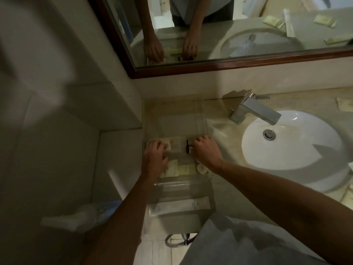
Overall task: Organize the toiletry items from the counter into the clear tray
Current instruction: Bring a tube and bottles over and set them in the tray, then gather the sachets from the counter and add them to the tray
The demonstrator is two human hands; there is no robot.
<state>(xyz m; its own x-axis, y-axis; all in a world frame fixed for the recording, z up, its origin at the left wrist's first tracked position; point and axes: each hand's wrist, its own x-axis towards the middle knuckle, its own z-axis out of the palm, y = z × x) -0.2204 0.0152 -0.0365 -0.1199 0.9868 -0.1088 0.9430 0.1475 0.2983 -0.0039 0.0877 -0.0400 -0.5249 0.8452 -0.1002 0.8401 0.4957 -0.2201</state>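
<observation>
A clear tray [202, 119] with dividers stands on the counter left of the sink. My left hand [154, 155] lies in its middle section, fingers curled over a cream packet [172, 145]. My right hand [205, 150] is at the tray's right side, fingertips pinching the thin stem of a small black item [188, 147]. More cream packets [177, 170] and a round pale piece [201, 168] lie just nearer to me. A white tube [179, 205] lies across the nearest section. The far section holds nothing that I can see.
A white sink [290, 146] with a chrome faucet [256, 109] is to the right. One more packet [343, 107] lies on the counter at the far right. A tiled wall [76, 131] closes the left side; a mirror [210, 31] hangs behind.
</observation>
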